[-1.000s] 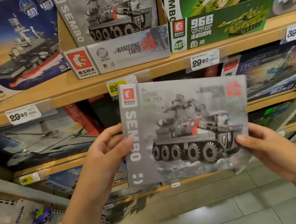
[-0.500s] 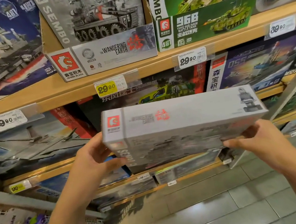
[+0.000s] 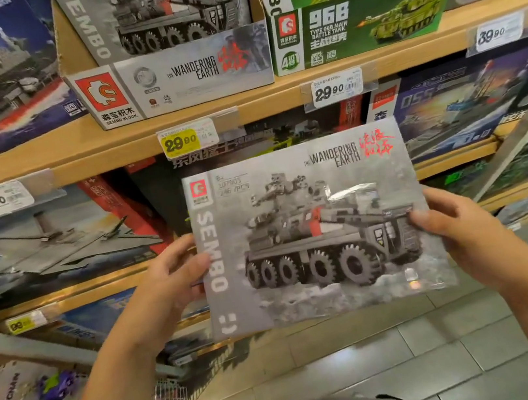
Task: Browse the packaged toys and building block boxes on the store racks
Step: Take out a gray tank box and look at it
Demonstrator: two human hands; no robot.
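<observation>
Left hand [image 3: 165,283] and right hand [image 3: 458,225] grip the grey box [image 3: 311,227] by its side edges; hold it square-on, thumbs off the artwork.

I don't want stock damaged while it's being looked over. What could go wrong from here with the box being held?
1. The grey Sembo Wandering Earth box is held only by its side edges, left hand and right hand, out over the tiled floor; a slip might drop it and dent a corner.
2. Its clear wrap looks glossy, so the thumbs could slide.
3. Putting it back could snag the cardboard display tray or the yellow price tag below.
</observation>
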